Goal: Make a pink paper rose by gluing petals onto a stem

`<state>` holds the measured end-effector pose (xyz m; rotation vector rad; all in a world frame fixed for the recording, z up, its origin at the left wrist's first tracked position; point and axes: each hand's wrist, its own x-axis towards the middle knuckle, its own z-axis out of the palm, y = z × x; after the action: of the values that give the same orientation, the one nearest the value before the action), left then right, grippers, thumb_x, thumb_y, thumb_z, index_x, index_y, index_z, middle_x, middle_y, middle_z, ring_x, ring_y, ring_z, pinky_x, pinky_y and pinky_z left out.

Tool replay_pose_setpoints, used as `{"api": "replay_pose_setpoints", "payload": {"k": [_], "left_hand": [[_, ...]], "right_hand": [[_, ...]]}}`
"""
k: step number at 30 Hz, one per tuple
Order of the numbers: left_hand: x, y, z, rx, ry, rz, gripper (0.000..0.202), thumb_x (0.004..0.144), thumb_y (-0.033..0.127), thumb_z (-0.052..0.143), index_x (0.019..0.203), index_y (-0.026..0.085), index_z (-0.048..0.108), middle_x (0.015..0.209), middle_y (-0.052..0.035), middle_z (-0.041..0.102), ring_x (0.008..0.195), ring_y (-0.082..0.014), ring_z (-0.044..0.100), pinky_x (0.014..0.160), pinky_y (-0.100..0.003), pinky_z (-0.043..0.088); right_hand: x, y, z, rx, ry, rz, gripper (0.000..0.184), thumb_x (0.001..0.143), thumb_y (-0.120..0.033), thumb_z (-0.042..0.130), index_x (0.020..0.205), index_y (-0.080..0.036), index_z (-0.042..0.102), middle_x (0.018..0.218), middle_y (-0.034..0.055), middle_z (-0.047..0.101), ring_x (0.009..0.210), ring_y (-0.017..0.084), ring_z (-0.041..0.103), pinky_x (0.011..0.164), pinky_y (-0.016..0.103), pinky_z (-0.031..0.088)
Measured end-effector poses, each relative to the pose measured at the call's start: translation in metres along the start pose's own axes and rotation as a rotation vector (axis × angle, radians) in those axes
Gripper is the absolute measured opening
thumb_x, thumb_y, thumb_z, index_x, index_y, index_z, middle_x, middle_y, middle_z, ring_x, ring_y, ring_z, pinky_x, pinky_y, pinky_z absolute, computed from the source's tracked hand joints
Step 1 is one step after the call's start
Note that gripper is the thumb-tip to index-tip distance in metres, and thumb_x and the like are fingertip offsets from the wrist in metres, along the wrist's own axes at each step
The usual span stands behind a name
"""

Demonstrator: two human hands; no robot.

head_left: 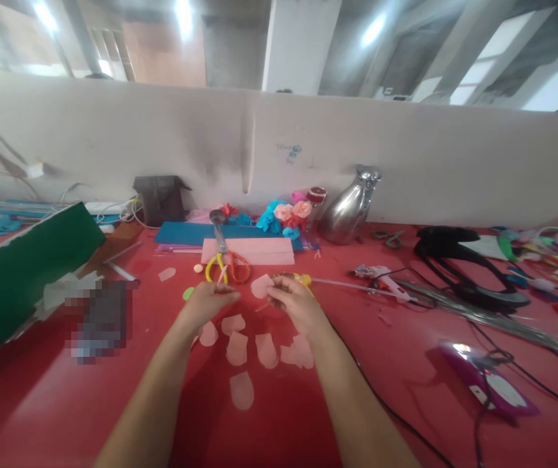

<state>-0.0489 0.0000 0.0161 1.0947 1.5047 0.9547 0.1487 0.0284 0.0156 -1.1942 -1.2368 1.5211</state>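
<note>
Between thumb and finger, my right hand (291, 300) pinches a pink paper petal (261, 286), held above the table. To its left is my left hand (209, 303), with fingers closed together. A thin pale-pink strip (222, 273) rises by its fingers; whether they hold it is unclear. Below both hands, several cut pink petals (236, 349) lie scattered on the red table (259, 442), some overlapping. Scissors (221, 242) with yellow and orange handles rest just beyond my left hand. A lone pink petal (167, 274) lies farther left, near a green paper piece (188, 294).
Behind the scissors are folded pink paper (269, 251), blue paper (181, 234) and paper flowers (283, 216). A steel jug (349, 209) stands near the partition (186, 136). At right lie a purple device (486, 380), black cables and a black strap-like object (473, 260). A green board (30, 273) occupies the left.
</note>
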Motion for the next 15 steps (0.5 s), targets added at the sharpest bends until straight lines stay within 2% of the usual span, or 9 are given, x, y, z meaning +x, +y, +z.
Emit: {"api": "replay_pose_setpoints", "payload": {"k": [3,4,5,7,8,12,15], "left_hand": [[-0.005,0.007,0.016,-0.184,-0.085,0.018,0.050,0.056,0.032,0.076,0.103,0.022,0.064,0.095,-0.0048,0.065,0.072,-0.0139,0.057,0.055,-0.021,0.037],[-0.006,0.009,0.021,-0.219,-0.098,0.042,0.051,0.055,0.031,0.077,0.103,0.022,0.063,0.096,-0.0048,0.064,0.069,-0.0120,0.056,0.054,-0.021,0.037],[-0.007,0.010,0.025,-0.248,-0.094,0.073,0.046,0.055,0.032,0.077,0.098,0.020,0.065,0.093,-0.0044,0.064,0.066,-0.0104,0.054,0.053,-0.020,0.036],[-0.006,0.009,0.029,-0.276,-0.066,0.121,0.029,0.058,0.036,0.074,0.076,0.016,0.065,0.071,-0.0014,0.061,0.057,-0.0084,0.050,0.050,-0.020,0.034],[-0.005,0.008,0.029,-0.278,-0.059,0.113,0.026,0.058,0.037,0.074,0.069,0.016,0.063,0.063,0.0002,0.058,0.053,-0.0078,0.047,0.049,-0.020,0.032],[0.001,0.003,0.018,-0.261,0.009,0.051,0.023,0.055,0.033,0.075,0.064,0.016,0.062,0.055,0.0028,0.054,0.045,-0.0060,0.039,0.045,-0.021,0.028],[0.003,0.002,0.009,-0.212,0.032,0.016,0.018,0.055,0.028,0.073,0.064,0.016,0.063,0.053,0.0028,0.053,0.046,-0.0072,0.041,0.047,-0.021,0.029]], "right_hand": [[0.000,0.002,0.004,0.014,-0.043,-0.018,0.023,0.061,-0.034,0.069,0.076,-0.018,0.059,0.067,-0.0023,0.057,0.060,0.010,0.052,0.062,0.025,0.044],[-0.001,0.002,0.006,0.005,-0.059,-0.021,0.023,0.061,-0.034,0.069,0.076,-0.019,0.059,0.068,-0.0020,0.058,0.061,0.011,0.053,0.063,0.025,0.044],[-0.001,0.002,0.007,-0.006,-0.071,-0.019,0.023,0.061,-0.033,0.069,0.076,-0.019,0.060,0.069,-0.0017,0.058,0.062,0.011,0.053,0.063,0.025,0.045],[-0.002,0.003,0.011,-0.012,-0.074,-0.009,0.022,0.062,-0.033,0.069,0.077,-0.019,0.060,0.070,-0.0011,0.059,0.063,0.012,0.054,0.064,0.026,0.045],[-0.002,0.004,0.012,-0.007,-0.063,-0.003,0.022,0.063,-0.034,0.068,0.078,-0.019,0.060,0.070,-0.0009,0.060,0.063,0.012,0.055,0.064,0.027,0.045],[0.000,0.007,0.012,0.078,0.018,0.004,0.022,0.064,-0.034,0.067,0.078,-0.019,0.059,0.068,-0.0009,0.059,0.061,0.012,0.054,0.061,0.026,0.044],[0.002,0.006,0.008,0.119,0.066,0.001,0.023,0.064,-0.034,0.065,0.080,-0.019,0.058,0.068,-0.0009,0.059,0.059,0.011,0.053,0.058,0.026,0.042]]}}
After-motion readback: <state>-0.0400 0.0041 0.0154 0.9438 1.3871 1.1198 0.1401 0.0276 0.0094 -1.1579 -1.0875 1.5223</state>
